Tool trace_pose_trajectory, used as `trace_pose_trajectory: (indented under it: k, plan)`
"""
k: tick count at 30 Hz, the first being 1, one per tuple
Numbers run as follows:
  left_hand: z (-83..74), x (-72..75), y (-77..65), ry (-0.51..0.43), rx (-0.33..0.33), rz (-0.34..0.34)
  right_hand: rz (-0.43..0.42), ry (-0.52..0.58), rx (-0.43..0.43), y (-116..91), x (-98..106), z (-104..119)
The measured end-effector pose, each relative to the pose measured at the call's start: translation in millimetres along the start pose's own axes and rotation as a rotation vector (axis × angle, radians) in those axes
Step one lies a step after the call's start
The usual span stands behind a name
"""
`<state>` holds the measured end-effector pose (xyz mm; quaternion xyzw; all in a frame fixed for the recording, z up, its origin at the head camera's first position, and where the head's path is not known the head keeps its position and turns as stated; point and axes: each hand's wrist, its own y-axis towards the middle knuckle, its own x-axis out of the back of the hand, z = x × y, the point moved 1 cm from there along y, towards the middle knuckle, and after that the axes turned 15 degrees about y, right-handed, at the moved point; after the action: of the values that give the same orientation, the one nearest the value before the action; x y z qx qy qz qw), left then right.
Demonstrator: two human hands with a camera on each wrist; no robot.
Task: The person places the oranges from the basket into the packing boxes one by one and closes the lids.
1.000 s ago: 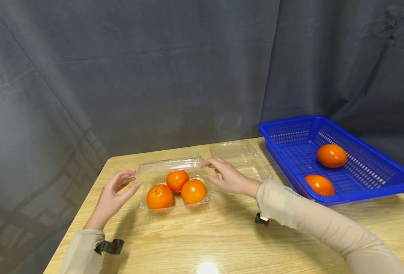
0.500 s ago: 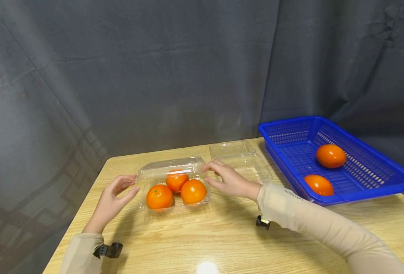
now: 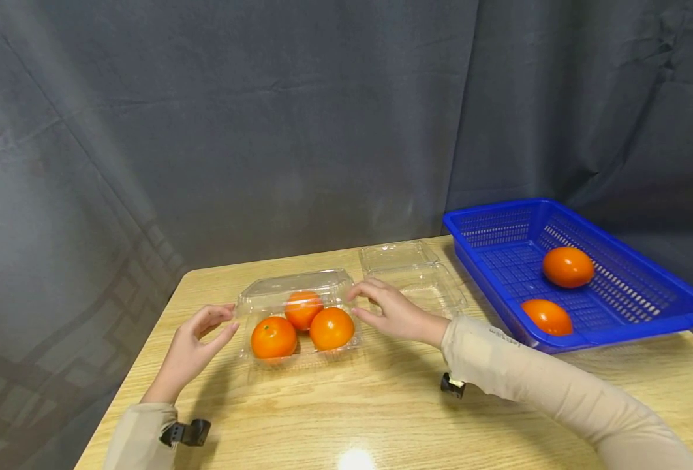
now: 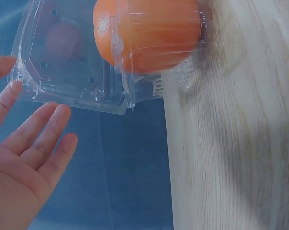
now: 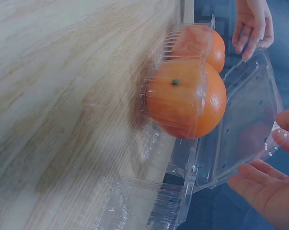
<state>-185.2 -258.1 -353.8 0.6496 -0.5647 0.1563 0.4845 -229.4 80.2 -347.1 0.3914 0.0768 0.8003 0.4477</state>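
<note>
Three oranges (image 3: 273, 337) sit in the base of a clear plastic clamshell box (image 3: 305, 360) on the table. Its hinged lid (image 3: 293, 283) stands tilted over the rear orange, raised from the base. At the lid's left corner, my left hand (image 3: 190, 346) has thumb and index fingertips against or very near the plastic, the other fingers loosely extended. My right hand (image 3: 396, 314) is placed likewise at the right corner. In the right wrist view, the right fingers (image 5: 288, 140) lie close to the lid's edge; its glare hides the exact contact.
Behind my right hand lies a second clear clamshell (image 3: 402, 256), opened flat. A blue perforated basket (image 3: 493, 313) at the right holds two orange fruits (image 3: 568, 267). A dark curtain (image 3: 323, 130) hangs behind the wooden table (image 3: 299, 424).
The lid has tipped forward and down toward the oranges. Both hands have lowered slightly with it, staying at its corners. The oranges and basket stay put.
</note>
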Motion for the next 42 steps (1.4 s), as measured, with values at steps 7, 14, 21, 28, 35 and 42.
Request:
trace_pose_trajectory:
  k: [7, 14, 21, 28, 35, 42]
  plan:
    - [0.4, 0.8, -1.5, 0.014, 0.014, 0.015, -0.008, 0.003, -0.014, -2, -1, 0]
    - [1.0, 0.6, -3.7, 0.014, 0.035, 0.031, 0.000, 0.002, -0.042, -5, -1, 1]
    - [4.8, -0.9, -6.4, 0.020, 0.033, 0.035, 0.015, 0.030, -0.078, -8, -4, -2]
    - [6.3, -2.5, -9.4, 0.019, 0.011, 0.029, 0.018, 0.036, -0.084, -11, -6, -3]
    - [7.9, -2.2, -11.8, 0.048, -0.002, 0.054, 0.029, 0.034, -0.079, -15, -9, -4]
    - [11.2, -2.7, -12.9, 0.083, -0.049, 0.057, 0.026, 0.006, -0.047, -20, -13, -7]
